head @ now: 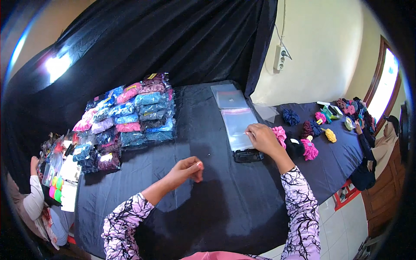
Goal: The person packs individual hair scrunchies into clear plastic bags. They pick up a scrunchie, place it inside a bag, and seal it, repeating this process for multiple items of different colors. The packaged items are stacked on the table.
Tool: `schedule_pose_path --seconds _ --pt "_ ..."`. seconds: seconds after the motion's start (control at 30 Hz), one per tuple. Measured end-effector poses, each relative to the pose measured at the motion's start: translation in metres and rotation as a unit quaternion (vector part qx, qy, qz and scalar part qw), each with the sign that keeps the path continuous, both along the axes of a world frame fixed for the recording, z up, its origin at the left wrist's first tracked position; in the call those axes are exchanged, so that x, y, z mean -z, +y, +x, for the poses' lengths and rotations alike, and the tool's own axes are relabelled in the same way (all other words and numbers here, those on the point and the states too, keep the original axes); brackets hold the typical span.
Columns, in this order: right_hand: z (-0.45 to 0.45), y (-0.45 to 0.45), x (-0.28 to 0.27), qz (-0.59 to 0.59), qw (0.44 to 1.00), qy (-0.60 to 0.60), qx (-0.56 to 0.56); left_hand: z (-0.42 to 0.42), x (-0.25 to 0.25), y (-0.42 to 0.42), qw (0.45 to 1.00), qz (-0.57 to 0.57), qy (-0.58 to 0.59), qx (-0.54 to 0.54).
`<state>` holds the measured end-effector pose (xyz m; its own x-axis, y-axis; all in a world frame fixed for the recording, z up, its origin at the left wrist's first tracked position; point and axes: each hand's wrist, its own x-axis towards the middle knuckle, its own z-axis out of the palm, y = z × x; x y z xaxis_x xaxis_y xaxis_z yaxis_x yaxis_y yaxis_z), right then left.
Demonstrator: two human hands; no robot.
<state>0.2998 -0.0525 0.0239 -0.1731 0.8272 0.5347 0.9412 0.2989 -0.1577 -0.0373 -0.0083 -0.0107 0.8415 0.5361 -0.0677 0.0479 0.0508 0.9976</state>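
Note:
My left hand point(187, 169) hovers above the dark table cloth point(198, 130), fingers curled in and thumb lying close to them. I see nothing held in it. My right hand point(264, 138) is over the right edge of a stack of clear plastic bags point(236, 122), fingertips drawn together. A tiny pale spot shows at those fingertips; whether it is a held scrap or a nail is unclear. Beyond lies a second stack of clear bags point(231, 99). At the near end of the bags sits a black see-through case point(247, 156). A small white speck point(208, 155) lies between my hands.
Bagged fabric scrunchies point(126, 113) are piled in rows at left. Loose scrunchies, including a pink one point(309, 149) and a yellow one point(330, 135), lie at right. One person point(35, 198) sits at far left, another point(385, 143) at far right. A black curtain point(182, 42) hangs behind.

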Motion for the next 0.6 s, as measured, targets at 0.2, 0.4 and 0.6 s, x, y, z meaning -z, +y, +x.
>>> schedule_pose_path --seconds 0.2,0.4,0.6 --pt "-0.060 -0.031 -0.036 -0.047 0.988 -0.026 -0.144 0.030 0.007 0.021 0.943 -0.317 -0.088 0.055" --pt "-0.146 -0.069 0.012 -0.018 0.942 -0.166 -0.293 0.033 0.024 0.037 0.905 -0.385 -0.182 -0.009" --pt "-0.159 -0.080 0.018 -0.070 0.939 -0.075 -0.327 0.024 0.019 0.038 0.954 -0.229 -0.161 -0.107"
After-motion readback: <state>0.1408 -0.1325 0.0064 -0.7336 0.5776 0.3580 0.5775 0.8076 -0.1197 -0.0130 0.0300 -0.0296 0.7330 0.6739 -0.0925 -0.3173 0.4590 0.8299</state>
